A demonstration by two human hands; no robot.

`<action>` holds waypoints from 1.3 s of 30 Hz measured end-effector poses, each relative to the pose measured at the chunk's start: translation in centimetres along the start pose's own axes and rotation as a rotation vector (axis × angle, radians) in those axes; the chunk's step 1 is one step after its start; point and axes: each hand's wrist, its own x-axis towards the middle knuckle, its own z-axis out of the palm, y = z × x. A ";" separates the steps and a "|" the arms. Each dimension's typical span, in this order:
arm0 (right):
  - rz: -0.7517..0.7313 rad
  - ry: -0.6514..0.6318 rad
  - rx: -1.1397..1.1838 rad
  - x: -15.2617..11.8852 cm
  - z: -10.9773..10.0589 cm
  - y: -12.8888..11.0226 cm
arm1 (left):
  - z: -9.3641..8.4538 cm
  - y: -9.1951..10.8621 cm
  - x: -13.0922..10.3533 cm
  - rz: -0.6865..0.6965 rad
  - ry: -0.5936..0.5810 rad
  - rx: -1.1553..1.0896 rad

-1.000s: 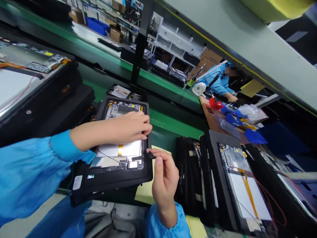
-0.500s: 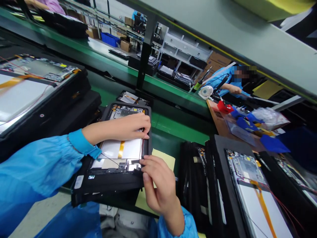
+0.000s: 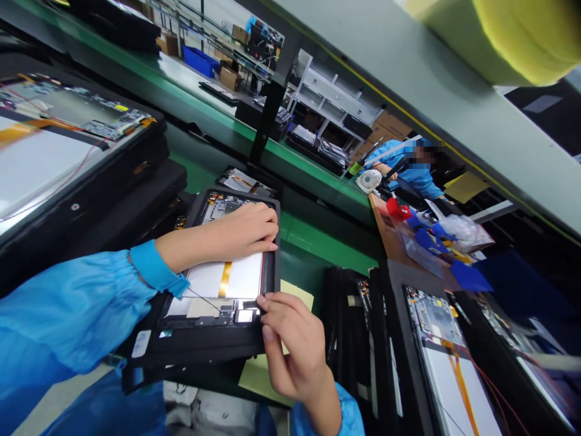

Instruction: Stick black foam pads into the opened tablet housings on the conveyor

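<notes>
An opened tablet (image 3: 247,275) lies in a black foam frame (image 3: 200,345) in front of me, showing a circuit board, a white battery and orange tape. Across its upper half reaches my left hand (image 3: 247,230), its fingers curled down at the tablet's right edge; what they hold, if anything, is hidden. My right hand (image 3: 295,339) is closed at the lower right corner, thumb and fingertips drawn together beside a small speaker-like part (image 3: 245,315). Whatever is between those fingertips is too small to make out. Thin dark and red wires run along the tablet's right side.
Stacked open tablets in black foam stand at left (image 3: 77,145) and right (image 3: 436,339). Yellow paper (image 3: 265,378) lies under the work. A shelf beam (image 3: 363,54) crosses overhead. Beyond the bench are a small white fan (image 3: 368,180) and a co-worker in blue (image 3: 408,166).
My view has shifted slightly. Both hands keep nearly the same places on the tablet, the left at its right edge and the right at the lower corner.
</notes>
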 end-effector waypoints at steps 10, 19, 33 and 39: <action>0.148 0.028 -0.371 5.1 -0.3 2.7 | 0.5 -0.5 0.5 -0.010 0.025 -0.058; 0.022 -0.113 -0.438 4.9 0.4 2.8 | 0.7 -0.7 0.5 0.016 0.076 -0.065; 0.185 -0.287 -0.264 3.9 -0.5 1.5 | 0.9 -0.7 0.6 -0.014 0.047 -0.065; 0.343 -0.316 -0.327 3.9 -0.1 0.9 | 0.9 -0.9 0.6 -0.005 0.067 -0.059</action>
